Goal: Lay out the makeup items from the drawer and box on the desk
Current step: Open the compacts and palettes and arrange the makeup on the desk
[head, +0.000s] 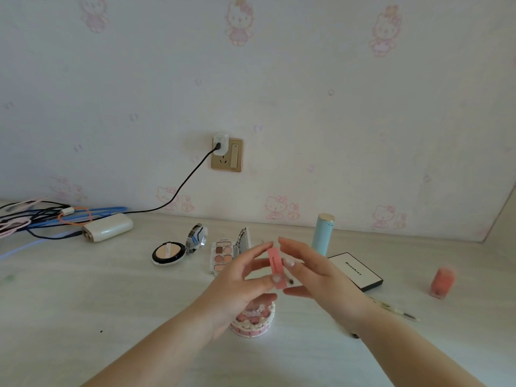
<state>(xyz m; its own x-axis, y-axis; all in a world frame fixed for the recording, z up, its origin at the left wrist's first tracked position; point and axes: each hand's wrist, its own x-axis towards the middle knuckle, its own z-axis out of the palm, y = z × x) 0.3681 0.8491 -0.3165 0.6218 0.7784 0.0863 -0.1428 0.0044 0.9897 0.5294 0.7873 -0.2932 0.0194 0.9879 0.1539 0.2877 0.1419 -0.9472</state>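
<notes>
A small pink rectangular makeup case (275, 264) is held up over the desk between both hands. My left hand (241, 280) pinches its lower end and my right hand (315, 272) touches its right side. Behind it lie an open powder compact (170, 252), an open eyeshadow palette (223, 255), an upright light-blue tube (323, 234) and a white black-edged box (356, 270). A round pink decorated box (252, 321) sits under my left hand. A blurred coral bottle (442, 282) stands at the right.
A thin makeup brush (396, 311) lies on the pale desk (83, 303) beside my right wrist. At the back left sit a white power bank (107, 227) and tangled cables (42, 216). A wall socket (226, 154) holds a plugged charger.
</notes>
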